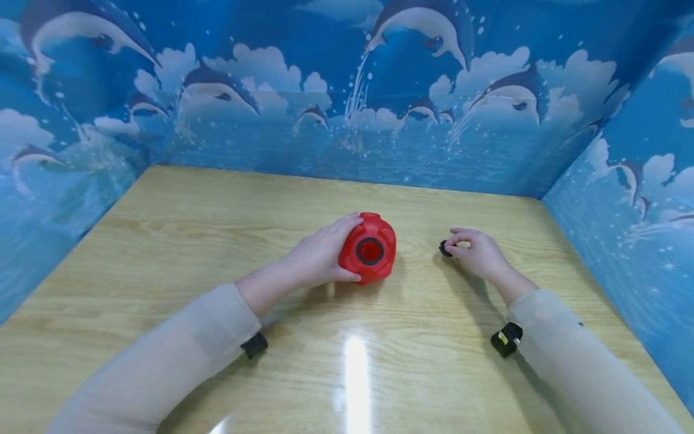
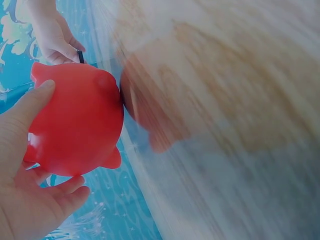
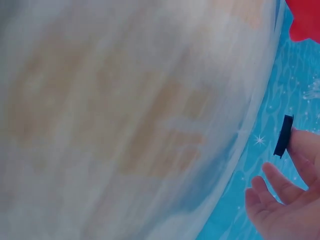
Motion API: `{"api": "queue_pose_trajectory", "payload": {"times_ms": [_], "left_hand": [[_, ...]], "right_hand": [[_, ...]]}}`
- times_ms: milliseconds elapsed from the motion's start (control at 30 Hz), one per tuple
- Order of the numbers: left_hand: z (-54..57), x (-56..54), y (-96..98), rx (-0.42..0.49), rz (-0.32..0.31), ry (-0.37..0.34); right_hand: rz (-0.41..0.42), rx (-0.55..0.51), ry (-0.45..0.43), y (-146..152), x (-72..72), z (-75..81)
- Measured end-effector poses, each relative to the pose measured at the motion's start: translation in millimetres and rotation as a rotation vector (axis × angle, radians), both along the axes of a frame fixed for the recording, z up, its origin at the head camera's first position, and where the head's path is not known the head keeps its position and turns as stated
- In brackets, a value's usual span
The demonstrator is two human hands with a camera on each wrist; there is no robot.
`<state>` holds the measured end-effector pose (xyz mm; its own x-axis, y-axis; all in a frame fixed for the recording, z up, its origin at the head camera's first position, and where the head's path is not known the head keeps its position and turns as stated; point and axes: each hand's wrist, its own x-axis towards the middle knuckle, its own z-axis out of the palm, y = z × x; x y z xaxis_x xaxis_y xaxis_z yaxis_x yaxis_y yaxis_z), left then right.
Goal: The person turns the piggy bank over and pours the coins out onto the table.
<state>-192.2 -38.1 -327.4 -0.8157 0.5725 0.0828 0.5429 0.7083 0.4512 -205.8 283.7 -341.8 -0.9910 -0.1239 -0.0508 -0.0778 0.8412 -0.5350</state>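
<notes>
A glossy red piggy bank with short stubs stands mid-table, its black-ringed round opening facing up in the head view. My left hand grips it from the left, thumb on the near side and fingers round the far side. In the left wrist view the bank's rounded body sits between thumb and fingers. Off to the right, my right hand pinches a small round black stopper between thumb and fingertips. The right wrist view shows this stopper edge-on, the other fingers loosely bent.
Both hands work over a wood-grain table with a bright light reflection near its front. Blue dolphin-print curtains rise behind the table and along its sides. A small black device hangs at the right wrist, another at the left.
</notes>
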Motion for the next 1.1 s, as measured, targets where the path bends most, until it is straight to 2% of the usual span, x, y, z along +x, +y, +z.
{"api": "queue_pose_trajectory", "payload": {"times_ms": [567, 1100], "left_hand": [[0.1, 0.6, 2.4, -0.005, 0.009, -0.01], [-1.3, 1.6, 1.9, -0.007, -0.002, 0.009]], "right_hand": [[-0.02, 0.062, -0.069, 8, -15.4, -0.2], [0.034, 0.195, -0.066, 12, -26.1, -8.0]]}}
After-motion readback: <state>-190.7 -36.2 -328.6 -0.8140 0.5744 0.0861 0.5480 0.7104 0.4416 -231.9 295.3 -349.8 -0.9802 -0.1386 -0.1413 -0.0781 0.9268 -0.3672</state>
